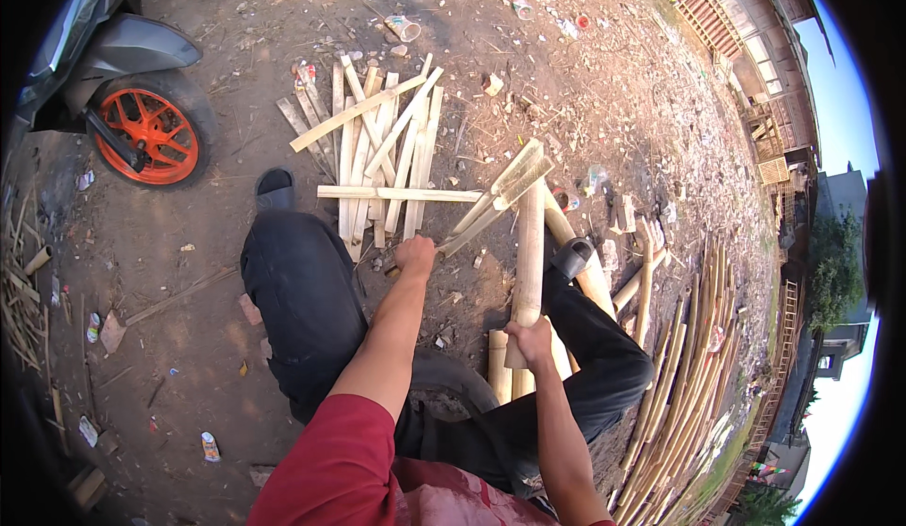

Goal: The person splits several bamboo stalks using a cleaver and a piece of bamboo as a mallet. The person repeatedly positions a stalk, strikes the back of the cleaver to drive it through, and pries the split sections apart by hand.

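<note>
My left hand (415,255) is closed around a dark-handled tool (391,269), and a bit of the handle pokes out behind the fist. Beyond the knuckles, split bamboo pieces (503,189) slant up and to the right, spread apart at their far ends; the tool's front part is hidden there. In my right hand (531,340), the near end of a thick bamboo pole section (530,252) is gripped, its far end pointing away beside the split pieces. Left of them, bamboo slats (389,144) lie in a loose pile, with one crosswise slat (396,193) over it.
A motorbike's orange-rimmed wheel (151,132) stands at the far left. Long bamboo poles (684,366) lie to the right. Short bamboo sections (499,366) rest by my right leg, and another thick pole (587,271) lies under my right foot. Litter and chips dot the ground.
</note>
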Tool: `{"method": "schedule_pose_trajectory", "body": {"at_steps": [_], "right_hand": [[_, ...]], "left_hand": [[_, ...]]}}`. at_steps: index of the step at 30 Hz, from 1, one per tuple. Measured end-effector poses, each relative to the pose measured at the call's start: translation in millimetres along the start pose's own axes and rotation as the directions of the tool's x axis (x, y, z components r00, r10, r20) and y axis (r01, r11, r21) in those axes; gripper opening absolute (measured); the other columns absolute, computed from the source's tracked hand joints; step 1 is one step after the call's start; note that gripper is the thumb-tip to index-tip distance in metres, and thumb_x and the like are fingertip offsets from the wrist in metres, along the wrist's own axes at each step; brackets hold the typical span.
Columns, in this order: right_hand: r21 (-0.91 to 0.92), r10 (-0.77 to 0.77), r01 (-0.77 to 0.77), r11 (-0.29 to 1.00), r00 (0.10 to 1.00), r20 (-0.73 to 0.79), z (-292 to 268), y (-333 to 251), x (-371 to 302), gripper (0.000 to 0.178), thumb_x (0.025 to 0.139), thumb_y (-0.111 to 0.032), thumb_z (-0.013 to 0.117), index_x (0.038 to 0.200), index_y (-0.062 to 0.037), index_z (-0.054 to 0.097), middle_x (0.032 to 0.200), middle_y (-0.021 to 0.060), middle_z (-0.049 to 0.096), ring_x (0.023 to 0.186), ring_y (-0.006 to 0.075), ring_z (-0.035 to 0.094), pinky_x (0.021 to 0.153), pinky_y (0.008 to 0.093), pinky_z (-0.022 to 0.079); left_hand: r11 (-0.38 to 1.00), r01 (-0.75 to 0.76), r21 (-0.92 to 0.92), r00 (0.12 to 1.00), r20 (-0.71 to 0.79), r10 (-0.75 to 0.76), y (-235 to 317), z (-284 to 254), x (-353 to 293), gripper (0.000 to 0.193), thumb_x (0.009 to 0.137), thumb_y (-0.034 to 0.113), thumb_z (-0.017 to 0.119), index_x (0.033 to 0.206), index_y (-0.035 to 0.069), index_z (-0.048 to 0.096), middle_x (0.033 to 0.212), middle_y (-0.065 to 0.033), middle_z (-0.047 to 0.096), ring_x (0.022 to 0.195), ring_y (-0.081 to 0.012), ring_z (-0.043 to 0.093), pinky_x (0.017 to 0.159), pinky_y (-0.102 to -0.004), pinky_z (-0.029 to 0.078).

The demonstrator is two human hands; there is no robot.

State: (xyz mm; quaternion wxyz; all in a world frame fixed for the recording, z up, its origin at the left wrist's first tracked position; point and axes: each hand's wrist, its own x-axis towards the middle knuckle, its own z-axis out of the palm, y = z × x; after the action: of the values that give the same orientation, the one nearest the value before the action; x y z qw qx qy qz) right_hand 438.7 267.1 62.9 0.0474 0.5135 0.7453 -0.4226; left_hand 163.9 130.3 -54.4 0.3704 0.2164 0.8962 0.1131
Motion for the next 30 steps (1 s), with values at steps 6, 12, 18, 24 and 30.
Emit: {"method": "schedule_pose_trajectory", "body": {"at_steps": [6, 12, 18, 24, 30], "right_hand": [[0.335, -0.233, 0.331, 0.882, 0.925, -0.299, -55.9, -104.8, -11.1, 0.027, 0.074, -0.003, 0.076, 0.096, 0.0042, 0.062, 0.082, 0.0093, 0.066, 0.070, 0.0184, 0.065, 0.065, 0.0337, 0.053], [-0.311, 0.110, -0.069, 0.948, 0.987, 0.116, 57.5, 37.1, -39.3, 0.067, 0.068, -0.031, 0.084, 0.117, 0.0118, 0.068, 0.116, 0.0310, 0.072, 0.110, 0.0423, 0.071, 0.096, 0.0452, 0.055], [0.070, 0.074, -0.087, 0.994, 0.982, 0.172, -6.9, -27.6, -20.0, 0.034, 0.070, -0.013, 0.079, 0.098, 0.0038, 0.072, 0.089, 0.0124, 0.073, 0.081, 0.0235, 0.071, 0.076, 0.0374, 0.057], [0.290, -0.032, 0.015, 0.957, 0.998, 0.055, -41.7, -49.7, -1.1, 0.026, 0.075, -0.012, 0.076, 0.095, 0.0022, 0.070, 0.083, 0.0105, 0.071, 0.072, 0.0207, 0.070, 0.064, 0.0383, 0.056], [0.309, 0.265, -0.326, 0.893, 0.938, 0.222, 34.5, 20.1, -15.4, 0.040, 0.075, -0.016, 0.080, 0.106, 0.0063, 0.070, 0.092, 0.0143, 0.072, 0.077, 0.0255, 0.071, 0.069, 0.0409, 0.057]], "left_hand": [[0.995, 0.082, -0.057, 0.994, -0.066, -0.085, -11.7, -3.7, 7.3, 0.025, 0.100, 0.022, 0.061, 0.115, 0.012, 0.079, 0.121, -0.0118, 0.076, 0.115, -0.0335, 0.072, 0.092, -0.0457, 0.061], [0.998, 0.068, 0.000, 0.998, 0.016, -0.068, 7.1, 1.2, 21.1, 0.027, 0.101, 0.020, 0.059, 0.117, 0.011, 0.078, 0.127, -0.0122, 0.073, 0.117, -0.0317, 0.072, 0.093, -0.0443, 0.060], [0.998, 0.050, 0.043, 0.999, -0.005, -0.049, -36.7, 28.8, 27.2, 0.025, 0.096, 0.019, 0.068, 0.117, 0.011, 0.078, 0.127, -0.0153, 0.073, 0.117, -0.0319, 0.071, 0.095, -0.0440, 0.060], [0.998, 0.039, 0.049, 0.999, 0.021, -0.040, -5.4, -4.4, 4.8, 0.032, 0.090, 0.022, 0.074, 0.119, 0.010, 0.077, 0.128, -0.0141, 0.073, 0.118, -0.0324, 0.071, 0.094, -0.0441, 0.060], [0.984, 0.101, -0.148, 0.992, -0.058, -0.110, -29.6, -31.8, -23.0, 0.040, 0.086, 0.026, 0.076, 0.120, 0.004, 0.075, 0.127, -0.0200, 0.072, 0.119, -0.0365, 0.070, 0.099, -0.0482, 0.057]]}}
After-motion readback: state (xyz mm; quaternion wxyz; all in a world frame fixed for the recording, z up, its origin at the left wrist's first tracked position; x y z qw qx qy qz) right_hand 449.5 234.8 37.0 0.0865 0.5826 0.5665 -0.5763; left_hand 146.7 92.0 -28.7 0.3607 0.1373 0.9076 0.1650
